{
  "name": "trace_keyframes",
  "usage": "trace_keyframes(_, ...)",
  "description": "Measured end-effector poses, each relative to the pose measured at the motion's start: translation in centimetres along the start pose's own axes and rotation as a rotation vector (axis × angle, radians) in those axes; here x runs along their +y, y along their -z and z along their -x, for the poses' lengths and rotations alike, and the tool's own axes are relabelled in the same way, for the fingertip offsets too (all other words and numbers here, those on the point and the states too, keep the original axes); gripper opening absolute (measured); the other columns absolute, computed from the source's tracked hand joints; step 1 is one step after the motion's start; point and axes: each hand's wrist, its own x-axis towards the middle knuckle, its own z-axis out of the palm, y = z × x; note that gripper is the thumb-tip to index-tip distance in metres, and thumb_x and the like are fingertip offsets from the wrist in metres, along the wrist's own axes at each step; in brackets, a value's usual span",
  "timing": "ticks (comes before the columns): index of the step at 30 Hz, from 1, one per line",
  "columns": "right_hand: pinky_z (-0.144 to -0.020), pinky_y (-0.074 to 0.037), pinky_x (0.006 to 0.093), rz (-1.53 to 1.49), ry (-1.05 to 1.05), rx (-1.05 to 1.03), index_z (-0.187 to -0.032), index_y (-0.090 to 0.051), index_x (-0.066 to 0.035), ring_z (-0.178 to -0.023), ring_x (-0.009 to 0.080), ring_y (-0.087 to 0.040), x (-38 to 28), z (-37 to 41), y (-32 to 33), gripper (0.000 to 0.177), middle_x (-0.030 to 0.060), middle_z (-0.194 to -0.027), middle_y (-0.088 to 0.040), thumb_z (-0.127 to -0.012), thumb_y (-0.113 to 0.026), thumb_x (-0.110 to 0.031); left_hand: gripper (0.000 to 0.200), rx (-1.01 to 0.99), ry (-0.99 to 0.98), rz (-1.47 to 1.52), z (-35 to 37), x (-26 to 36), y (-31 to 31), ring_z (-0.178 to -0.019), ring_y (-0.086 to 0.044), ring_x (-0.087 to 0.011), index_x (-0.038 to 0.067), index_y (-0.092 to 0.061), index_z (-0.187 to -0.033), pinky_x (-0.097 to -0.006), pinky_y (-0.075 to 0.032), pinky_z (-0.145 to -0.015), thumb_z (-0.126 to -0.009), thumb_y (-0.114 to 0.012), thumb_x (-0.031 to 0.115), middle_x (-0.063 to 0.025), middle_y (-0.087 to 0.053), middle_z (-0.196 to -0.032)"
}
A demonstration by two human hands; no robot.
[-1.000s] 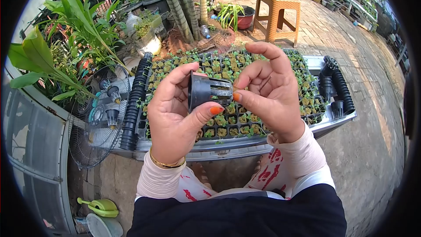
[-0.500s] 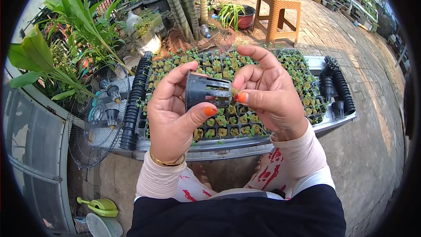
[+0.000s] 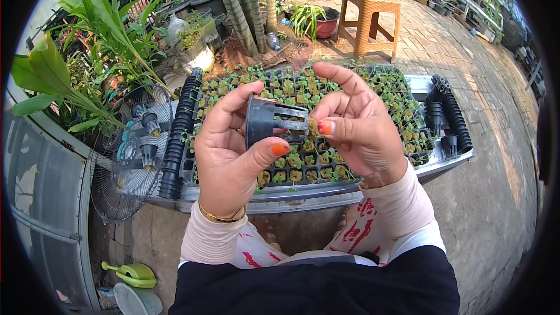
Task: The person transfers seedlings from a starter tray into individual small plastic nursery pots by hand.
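A black slotted net pot (image 3: 277,121) lies sideways in my left hand (image 3: 224,146), its wide rim toward the palm and my thumb under its side. My right hand (image 3: 361,125) pinches a small brownish-yellow plug (image 3: 314,128) at the pot's narrow end, between thumb and index finger. A thin brown stick (image 3: 352,99) also shows among the right fingers. Both hands are raised above a black seedling tray (image 3: 291,184) full of small green seedlings in plugs. Whatever is inside the pot is mostly hidden.
Stacked black net pots (image 3: 181,134) lie along the tray's left side, and more stacked pots (image 3: 457,119) are at the right. A round wire fan grille (image 3: 108,198) holds several filled pots. Beyond stands a brown stool (image 3: 364,23); a green watering can (image 3: 137,276) sits lower left.
My right hand has shifted very slightly, and a little more of the plug shows between its fingers and the pot. My left hand still holds the pot in nearly the same place.
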Motion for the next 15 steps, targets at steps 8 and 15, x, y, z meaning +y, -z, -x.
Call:
trace_keyframes(8,-0.063,-0.048,0.0217,0.005,-0.098,-0.048,-0.124,-0.034,0.004,-0.069,0.0126,-0.061,-0.49,-0.33,0.25,0.064,0.0082,-0.077,-0.061,-0.068,-0.064,0.011,0.063,-0.061,0.020,-0.041,0.22,0.01,0.15,-0.090,-0.056,-0.0116,-0.004,-0.045,-0.121,-0.0233,-0.046,-0.080,-0.067,-0.077,0.004,-0.0074,-0.057,-0.101)
trace_keyframes(15,-0.064,-0.048,0.0221,0.112,-0.095,-0.084,-0.122,-0.035,0.004,-0.068,0.0122,-0.060,-0.72,-0.16,0.55,0.062,0.0070,-0.075,-0.060,-0.066,-0.063,0.012,0.061,-0.105,0.130,-0.022,0.22,0.11,-0.03,-0.090,-0.056,-0.0122,-0.006,-0.046,-0.119,-0.0243,-0.046,-0.080,-0.068,-0.077,0.005,-0.0089,-0.058,-0.101)
